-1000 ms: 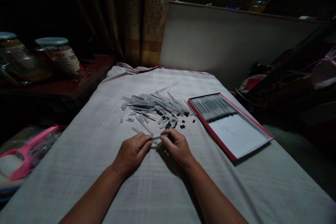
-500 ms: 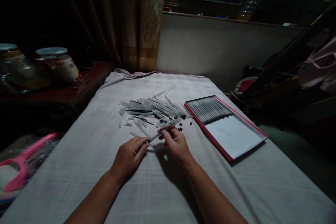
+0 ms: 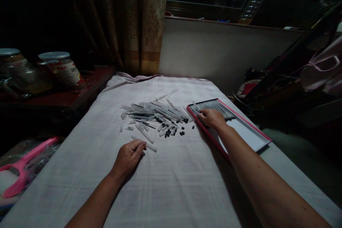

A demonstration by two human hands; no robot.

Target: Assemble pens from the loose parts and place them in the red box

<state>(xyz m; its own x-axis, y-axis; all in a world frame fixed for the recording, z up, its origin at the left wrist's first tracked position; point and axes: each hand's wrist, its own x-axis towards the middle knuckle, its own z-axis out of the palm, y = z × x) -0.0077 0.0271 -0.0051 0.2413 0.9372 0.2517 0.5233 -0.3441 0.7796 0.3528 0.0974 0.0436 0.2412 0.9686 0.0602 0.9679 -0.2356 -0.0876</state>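
Note:
A loose heap of clear pen barrels, refills and small black caps [image 3: 156,115] lies on a pale cloth-covered table [image 3: 165,185]. To its right stands a shallow red-edged box [image 3: 251,137] with a row of finished pens [image 3: 216,108] at its far end. My right hand [image 3: 211,118] reaches into that box, fingers curled down over the left end of the pen row, setting a pen [image 3: 196,108] among them. My left hand [image 3: 128,156] rests on the cloth, fingers loosely curled, its tips touching a clear pen tube [image 3: 145,144].
Two lidded glass jars [image 3: 62,67] stand on a dark wooden side table at the left. A pink plastic handle [image 3: 25,160] lies low at the left edge. A curtain [image 3: 144,25] hangs behind; bags and dark clutter [image 3: 294,74] fill the right side.
My right hand lifted the assembled pen away from my left hand and carried it right into the red-edged box. My left hand stayed on the cloth.

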